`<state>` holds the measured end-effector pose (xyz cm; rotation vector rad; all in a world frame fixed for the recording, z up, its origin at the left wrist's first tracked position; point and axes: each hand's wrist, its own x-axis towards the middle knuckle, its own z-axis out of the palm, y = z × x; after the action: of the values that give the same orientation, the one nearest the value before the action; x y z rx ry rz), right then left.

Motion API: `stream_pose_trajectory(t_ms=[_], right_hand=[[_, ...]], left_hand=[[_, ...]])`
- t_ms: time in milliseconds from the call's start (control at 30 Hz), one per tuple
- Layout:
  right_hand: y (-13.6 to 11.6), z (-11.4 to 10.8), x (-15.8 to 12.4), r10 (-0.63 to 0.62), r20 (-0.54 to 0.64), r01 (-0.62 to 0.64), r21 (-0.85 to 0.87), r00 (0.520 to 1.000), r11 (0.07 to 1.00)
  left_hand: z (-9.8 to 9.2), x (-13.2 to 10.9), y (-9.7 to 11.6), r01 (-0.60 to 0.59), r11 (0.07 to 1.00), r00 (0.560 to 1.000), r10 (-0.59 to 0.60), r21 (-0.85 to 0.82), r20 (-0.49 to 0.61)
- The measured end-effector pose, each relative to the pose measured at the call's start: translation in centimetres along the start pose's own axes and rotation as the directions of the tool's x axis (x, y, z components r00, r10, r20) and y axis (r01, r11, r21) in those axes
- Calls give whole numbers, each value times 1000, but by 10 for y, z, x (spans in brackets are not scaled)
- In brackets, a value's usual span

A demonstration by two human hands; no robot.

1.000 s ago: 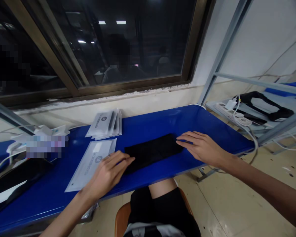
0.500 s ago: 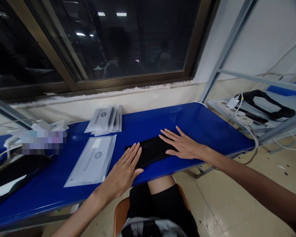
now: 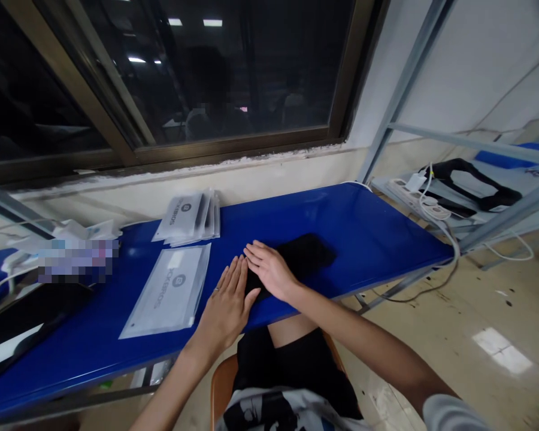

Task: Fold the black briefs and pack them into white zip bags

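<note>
A flat, dark piece that looks like folded black cloth (image 3: 303, 254) lies on the blue table (image 3: 341, 221) in front of me. My left hand (image 3: 228, 299) rests flat at its left end, fingers stretched out. Close beside it, my right hand (image 3: 269, 269) lies palm down over the cloth's left part, fingers extended and hiding that part. Neither hand grips anything. Left of my hands is a frosted zip bag (image 3: 166, 293) with printed lettering, lying flat.
Behind that bag stands a stack of similar zip bags (image 3: 191, 215) by the wall. On the far left are white cables and plugs with a black device (image 3: 36, 317). A power strip (image 3: 417, 197) and a black frame-shaped object (image 3: 476, 182) sit beyond the metal post at right.
My right hand has moved left along the black cloth, from its right end to beside my left hand. The left hand stays nearly in place.
</note>
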<state>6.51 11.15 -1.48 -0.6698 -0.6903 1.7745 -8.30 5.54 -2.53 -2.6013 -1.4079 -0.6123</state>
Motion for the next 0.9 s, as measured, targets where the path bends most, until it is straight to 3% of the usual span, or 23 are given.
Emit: stream_pose_trajectory(t_ms=[100,200,300,400,567,667,767,900], right_hand=[[-25,-42,3,-45,-38,46,20,998,999],[-64,-84,-4,-142,-114,133,-79,983,988],[-97,-118,-11,-219,-126,170,-318,968,933],[-124,-137,-14,-211,-98,122,-555,973,823],[-160,-148,-15,-156,-164,-15,-736,974,677],[-168,-141,-14,-31,-113,-87,-884,993,459],[-167,-128,-12,96,-32,-53,-971,995,232],[-166,-119,-15,87,115,95,-973,990,209]], left_hand=[[5,-5,3,11,1000,1000,-11,13,17],[4,-7,4,25,1000,1000,-25,9,6],[1,-8,4,31,999,999,-31,-16,13],[-9,-3,-1,67,996,991,-59,-64,118],[-35,42,-25,253,953,937,-199,-166,288],[-39,78,-45,310,900,898,-171,-306,406],[-37,101,-59,330,855,843,-76,-400,533],[-41,102,-66,307,820,828,22,-484,561]])
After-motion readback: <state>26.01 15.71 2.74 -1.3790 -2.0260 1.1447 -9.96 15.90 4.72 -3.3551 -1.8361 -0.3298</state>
